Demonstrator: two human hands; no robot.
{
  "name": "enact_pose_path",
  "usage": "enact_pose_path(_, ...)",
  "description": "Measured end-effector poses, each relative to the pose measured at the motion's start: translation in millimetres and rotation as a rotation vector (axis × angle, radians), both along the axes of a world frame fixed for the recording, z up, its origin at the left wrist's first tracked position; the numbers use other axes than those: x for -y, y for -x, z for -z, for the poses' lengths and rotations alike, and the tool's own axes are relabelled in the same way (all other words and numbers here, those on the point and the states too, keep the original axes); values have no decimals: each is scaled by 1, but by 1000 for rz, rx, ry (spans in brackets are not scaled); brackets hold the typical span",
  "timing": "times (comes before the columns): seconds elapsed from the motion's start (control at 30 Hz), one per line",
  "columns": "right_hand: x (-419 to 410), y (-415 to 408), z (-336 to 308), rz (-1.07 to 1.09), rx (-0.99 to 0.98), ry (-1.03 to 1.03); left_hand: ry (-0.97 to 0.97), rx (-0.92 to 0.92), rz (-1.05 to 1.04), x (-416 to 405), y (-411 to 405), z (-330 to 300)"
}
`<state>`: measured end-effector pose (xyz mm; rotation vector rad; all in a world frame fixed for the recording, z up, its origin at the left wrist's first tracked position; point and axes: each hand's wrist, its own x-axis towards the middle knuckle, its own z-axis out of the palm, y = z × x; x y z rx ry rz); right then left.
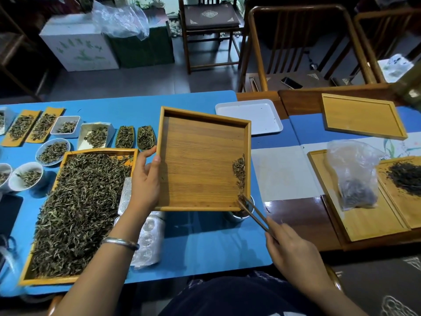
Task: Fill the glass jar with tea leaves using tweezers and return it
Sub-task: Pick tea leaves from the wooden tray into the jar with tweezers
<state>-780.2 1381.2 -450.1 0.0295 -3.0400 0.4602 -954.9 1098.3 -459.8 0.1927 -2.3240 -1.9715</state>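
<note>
Two hands at work: your left hand (145, 179) grips the tilted tray (202, 160), your right hand (293, 252) pinches tweezers (255, 213), raking tea leaves (239, 172) into the glass jar (239, 216); next, clear the remainder.

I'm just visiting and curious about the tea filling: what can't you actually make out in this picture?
- Glass jar, head view: mostly hidden under the tilted wooden tray; its fill level cannot be told.
- Tweezers tips: lost among tea leaves at the tray corner.
- Cups at left: cut off by the frame edge.
</note>
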Motion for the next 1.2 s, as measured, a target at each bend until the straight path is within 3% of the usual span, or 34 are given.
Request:
enact_pose_path(0.2,7,44,-17,98,-56,34,14,0,4,0,0,0)
enact_pose_path(0.4,22,90,-8,130,29,-141,-10,6,-13,-2,0,-1)
enact_pose_path(0.6,32,81,-11,98,34,-267,7,-4,-5,-2,-1,-2)
enact_pose_path(0.73,34,64,-12,74,1,-263,6,-12,-9,-2,-2,-1)
enact_pose_path(0.87,34,47,-9,71,224,-234,-2,1,-9,-2,-1,0)
enact_pose_path(0.97,34,37,-8,61,264,-200,14,-2,-6,-2,0,0)
enact_pose_path(1.2,40,70,-32,99,118,-102,25,-14,-9,-3,0,-2)
